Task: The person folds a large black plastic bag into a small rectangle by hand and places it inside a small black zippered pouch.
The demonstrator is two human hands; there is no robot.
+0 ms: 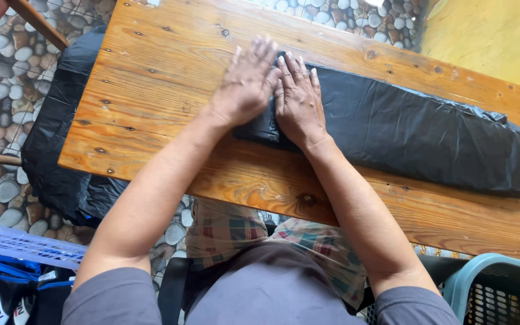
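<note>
At the far left a pale crate sits low on the pebble floor, with a blue-edged bag below it. A loose black sheet hangs off the left end of the desk and down toward the floor.

My left hand lies flat on the desk, palm down, fingers spread and straight; its grip is open and closes on nothing. Its thumb side rests against the left end of the folded black bag.

Just beside it, touching along the forefinger, my right hand lies flat on that same end of the bag, palm down, fingers straight and close together. Its grip is open too, pressing on the plastic rather than clasping it.

The bag is a long folded strip, lying flat on the desk and running from under my hands away to the right, slanting toward the near edge, its far end close to the desk's right end. Its surface is creased and glossy.

Below the desk my checked cloth shows over my lap. At the lower right stands a teal basket, and above it a yellow wall.
</note>
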